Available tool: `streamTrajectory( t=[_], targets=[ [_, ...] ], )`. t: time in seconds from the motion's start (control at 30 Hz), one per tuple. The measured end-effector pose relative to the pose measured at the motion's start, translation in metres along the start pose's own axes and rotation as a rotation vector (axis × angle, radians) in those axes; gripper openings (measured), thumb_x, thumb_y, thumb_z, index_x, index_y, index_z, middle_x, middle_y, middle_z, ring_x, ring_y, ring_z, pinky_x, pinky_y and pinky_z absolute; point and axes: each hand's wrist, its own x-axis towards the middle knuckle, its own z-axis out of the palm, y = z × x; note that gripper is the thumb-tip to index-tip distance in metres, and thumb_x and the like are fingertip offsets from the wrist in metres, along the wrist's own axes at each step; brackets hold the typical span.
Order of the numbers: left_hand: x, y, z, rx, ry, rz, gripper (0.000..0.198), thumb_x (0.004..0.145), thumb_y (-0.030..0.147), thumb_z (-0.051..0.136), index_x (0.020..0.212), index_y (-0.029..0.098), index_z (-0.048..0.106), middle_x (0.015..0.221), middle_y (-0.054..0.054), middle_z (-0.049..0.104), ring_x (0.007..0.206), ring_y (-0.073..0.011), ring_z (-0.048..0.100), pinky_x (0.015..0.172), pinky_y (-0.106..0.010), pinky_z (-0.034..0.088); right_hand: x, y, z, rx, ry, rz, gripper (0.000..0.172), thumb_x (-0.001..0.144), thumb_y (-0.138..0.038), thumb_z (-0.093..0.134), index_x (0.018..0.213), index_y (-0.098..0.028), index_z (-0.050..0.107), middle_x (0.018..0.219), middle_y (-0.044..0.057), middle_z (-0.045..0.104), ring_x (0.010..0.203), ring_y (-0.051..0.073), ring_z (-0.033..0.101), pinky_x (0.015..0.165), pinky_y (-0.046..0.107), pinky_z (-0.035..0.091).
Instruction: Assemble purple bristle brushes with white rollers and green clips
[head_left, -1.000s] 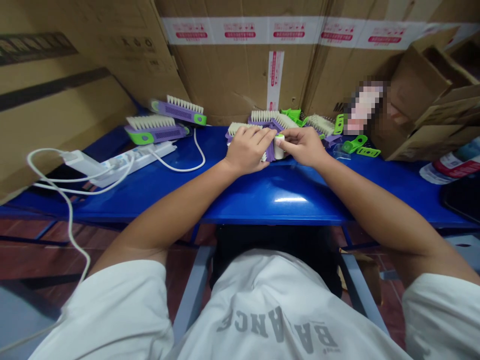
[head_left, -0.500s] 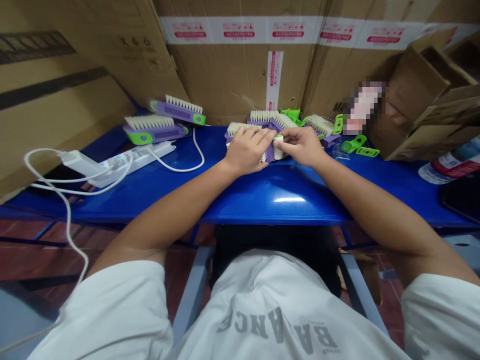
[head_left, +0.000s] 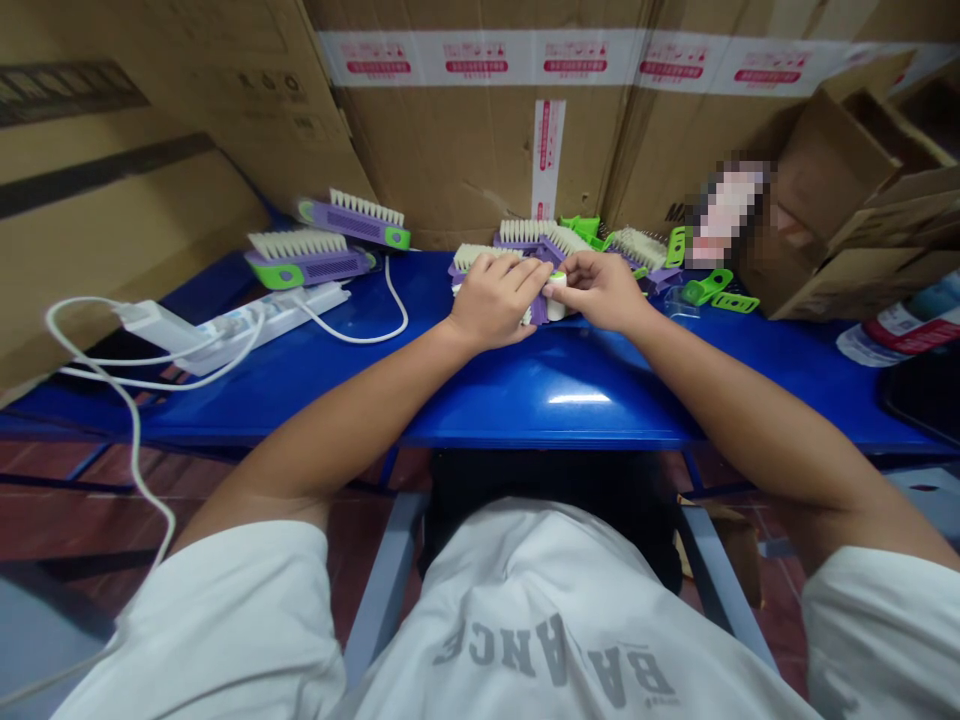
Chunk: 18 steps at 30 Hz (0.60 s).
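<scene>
My left hand [head_left: 495,302] lies over a purple brush [head_left: 539,310] with pale bristles, its fingers wrapped across the body and hiding most of it. At the brush's right end stands a small white cylindrical piece [head_left: 556,303] with a green top. The thumb and forefinger of my right hand [head_left: 606,290] pinch that piece near its top. Whether it is fixed to the brush cannot be made out. Just behind both hands lie more brushes, among them a purple brush with upright bristles [head_left: 525,232].
Two purple-and-green brushes [head_left: 307,262] rest by a white power strip [head_left: 255,322] with cables at the left. Green plastic clips [head_left: 709,288] lie to the right, near cardboard boxes [head_left: 832,220] and a bottle [head_left: 885,335]. Tall cardboard [head_left: 465,150] walls off the back of the blue table [head_left: 525,400].
The fingers of my right hand have shifted slightly around the top of the white piece. My left hand keeps its place on the brush.
</scene>
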Motion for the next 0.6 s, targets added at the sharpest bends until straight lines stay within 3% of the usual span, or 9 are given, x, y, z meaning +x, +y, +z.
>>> streamTrajectory(
  t=[0.33, 0.6],
  targets=[
    [0.001, 0.002, -0.004, -0.018, 0.008, -0.038, 0.080, 0.090, 0.034, 0.070, 0.165, 0.011, 0.058, 0.159, -0.026, 0.069, 0.142, -0.0495, 0.064, 0.114, -0.065, 0.051, -0.003, -0.002, 0.002, -0.031, 0.003, -0.059, 0.054, 0.071, -0.065, 0.100, 0.096, -0.022, 0.078, 0.072, -0.001, 0.071, 0.064, 0.017, 0.062, 0.059, 0.031, 0.047],
    [0.001, 0.000, -0.003, -0.004, 0.001, -0.030, 0.077, 0.092, 0.035, 0.069, 0.166, 0.013, 0.058, 0.159, -0.024, 0.070, 0.143, -0.0479, 0.065, 0.113, -0.063, 0.051, -0.005, -0.008, 0.000, -0.086, -0.022, -0.115, 0.055, 0.080, -0.070, 0.092, 0.093, -0.017, 0.084, 0.070, -0.002, 0.063, 0.064, 0.014, 0.052, 0.060, 0.030, 0.040]
  ],
)
